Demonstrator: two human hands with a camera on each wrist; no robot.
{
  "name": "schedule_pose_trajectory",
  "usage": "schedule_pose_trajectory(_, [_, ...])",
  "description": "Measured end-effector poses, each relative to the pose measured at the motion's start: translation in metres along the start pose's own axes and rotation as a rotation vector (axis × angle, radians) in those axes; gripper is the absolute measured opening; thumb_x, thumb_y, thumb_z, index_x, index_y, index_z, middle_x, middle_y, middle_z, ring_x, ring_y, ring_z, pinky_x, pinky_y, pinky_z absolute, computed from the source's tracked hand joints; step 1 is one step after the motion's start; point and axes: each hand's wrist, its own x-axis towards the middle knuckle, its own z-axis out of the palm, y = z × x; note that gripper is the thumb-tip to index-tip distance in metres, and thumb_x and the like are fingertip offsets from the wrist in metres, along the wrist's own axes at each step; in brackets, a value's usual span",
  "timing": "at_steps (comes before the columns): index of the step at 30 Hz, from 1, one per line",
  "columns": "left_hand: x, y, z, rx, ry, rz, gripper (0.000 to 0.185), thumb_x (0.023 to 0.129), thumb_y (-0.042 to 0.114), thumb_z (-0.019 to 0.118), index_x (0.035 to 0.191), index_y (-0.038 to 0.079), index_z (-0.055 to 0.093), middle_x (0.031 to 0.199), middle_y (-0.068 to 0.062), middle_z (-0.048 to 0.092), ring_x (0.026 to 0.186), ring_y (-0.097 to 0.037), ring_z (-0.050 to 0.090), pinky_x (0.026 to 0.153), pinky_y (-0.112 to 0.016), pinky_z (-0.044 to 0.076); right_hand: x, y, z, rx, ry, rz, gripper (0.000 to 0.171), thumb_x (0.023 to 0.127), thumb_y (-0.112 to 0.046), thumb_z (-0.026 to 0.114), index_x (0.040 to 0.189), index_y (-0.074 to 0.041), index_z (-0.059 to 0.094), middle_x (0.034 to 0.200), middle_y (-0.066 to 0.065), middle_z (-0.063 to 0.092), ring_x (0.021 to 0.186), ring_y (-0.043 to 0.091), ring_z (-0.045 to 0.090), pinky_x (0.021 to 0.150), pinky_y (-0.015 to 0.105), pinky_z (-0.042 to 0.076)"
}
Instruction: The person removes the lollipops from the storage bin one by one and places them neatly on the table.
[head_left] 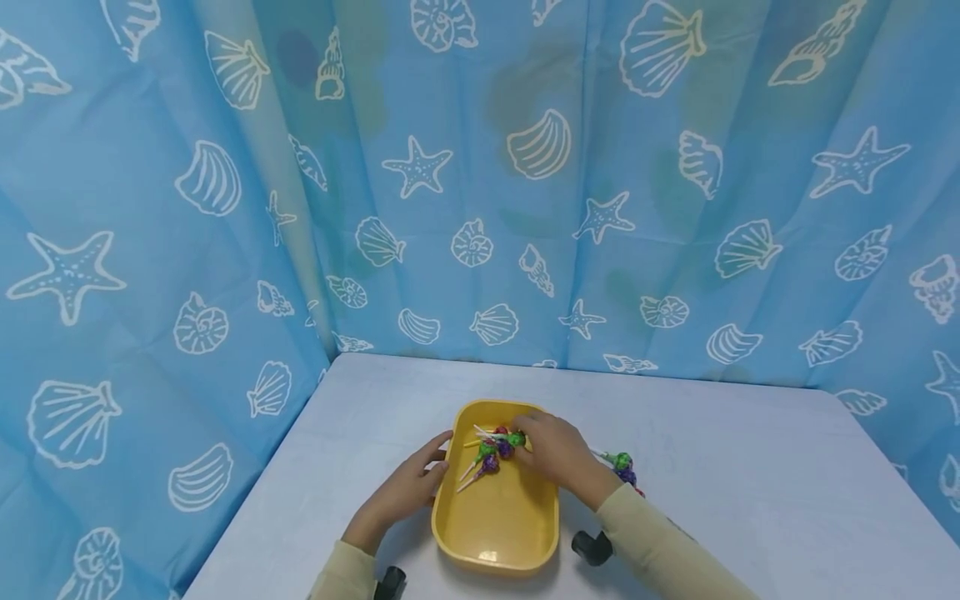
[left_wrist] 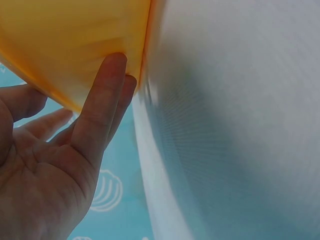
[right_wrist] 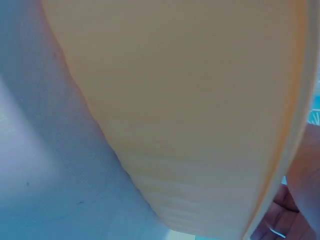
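A yellow plastic tray [head_left: 498,521] stands on the table, with several lollipops [head_left: 489,460] in green, purple and red wrappers lying towards its far end. My left hand [head_left: 408,487] is at the tray's left side. In the left wrist view its straight fingers [left_wrist: 100,107] touch the outer wall. Over the far right rim reaches my right hand [head_left: 558,450], its thumb and fingertips pinching a green-wrapped lollipop [head_left: 515,439] inside the tray. The tray's outer wall [right_wrist: 175,100] fills most of the right wrist view and hides part of that hand [right_wrist: 292,215].
More lollipops [head_left: 621,462] lie on the white table [head_left: 720,483] right of the tray, partly behind my right forearm. A blue curtain [head_left: 480,183] with white shell prints hangs behind the table and along its left side.
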Motion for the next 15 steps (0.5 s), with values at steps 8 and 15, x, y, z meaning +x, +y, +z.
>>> schedule_pose_trajectory(8, [-0.001,0.001,-0.001,-0.007,-0.001,-0.004,0.054,0.108,0.022,0.048,0.160,0.018,0.033,0.145,-0.024,0.048,0.121,-0.041,0.058,0.077,-0.043,0.063,-0.014,0.005,-0.004,0.106,0.054,-0.003,0.023,0.087,-0.017,0.078,0.109,-0.015,0.070,0.099,-0.005,0.064,0.086,0.012,0.060,0.083,0.035,0.058])
schedule_pose_trajectory(15, [0.000,0.002,-0.001,-0.019,-0.008,-0.003,0.055,0.108,0.022,0.048,0.160,0.017,0.032,0.146,-0.026,0.047,0.124,-0.045,0.056,0.076,-0.042,0.063,-0.026,0.012,-0.007,0.128,0.073,0.036,0.023,0.088,-0.017,0.076,0.110,-0.014,0.070,0.095,-0.005,0.061,0.083,0.014,0.059,0.073,0.030,0.056])
